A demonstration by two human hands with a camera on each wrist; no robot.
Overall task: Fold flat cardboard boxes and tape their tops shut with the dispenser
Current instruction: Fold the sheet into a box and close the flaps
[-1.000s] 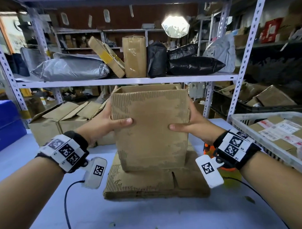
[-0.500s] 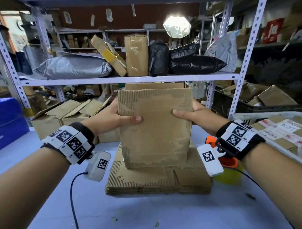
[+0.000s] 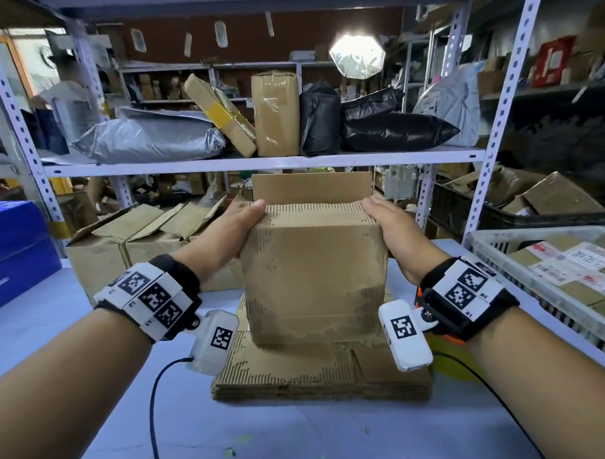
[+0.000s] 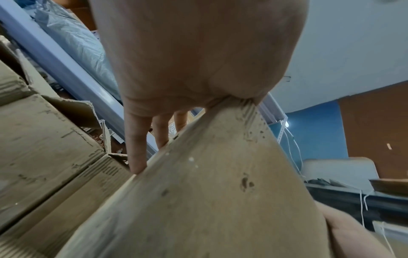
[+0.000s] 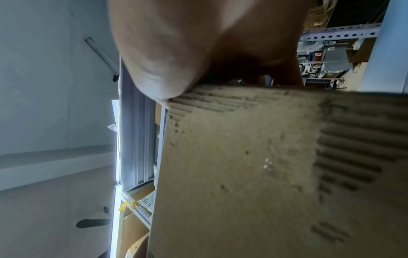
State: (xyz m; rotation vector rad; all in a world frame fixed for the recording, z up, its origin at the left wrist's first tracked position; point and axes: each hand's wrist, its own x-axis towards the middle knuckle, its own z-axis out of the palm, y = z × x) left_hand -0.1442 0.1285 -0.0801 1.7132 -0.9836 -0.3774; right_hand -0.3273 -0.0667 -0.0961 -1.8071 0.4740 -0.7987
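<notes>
Head view. I held the opened cardboard box (image 3: 314, 273) upright between both hands, its base resting on the stack of flat cardboard boxes (image 3: 320, 373) that lay directly below my wrists. My left hand (image 3: 226, 239) gripped the box's upper left corner: the thumb lay curled over the near top edge, and the palm pressed the left wall. My right hand (image 3: 395, 236) mirrored this grip on the upper right corner, thumb on the near top edge. The near top flap was bent down between my two thumbs; the far flap (image 3: 311, 187) stood upright beyond my fingertips.

Left wrist view. My left hand (image 4: 194, 57) met the box (image 4: 198, 200) at its corner, and the fingers (image 4: 137, 139) ran straight down the side wall, tips touching the cardboard. Open boxes (image 4: 39, 148) stood just outboard of this hand.

Right wrist view. My right hand (image 5: 198, 43) closed over the box's top edge (image 5: 243, 90), thumb pad on the near face; the fingers behind the edge were largely hidden, so I cannot tell how far they curled.

The orange tape dispenser (image 3: 435, 334) sat beneath my right wrist, mostly covered by the wrist camera. A white basket (image 3: 494, 253) of labelled parcels stood outboard of my right forearm, and a metal shelf (image 3: 257, 162) ran beyond both hands.
</notes>
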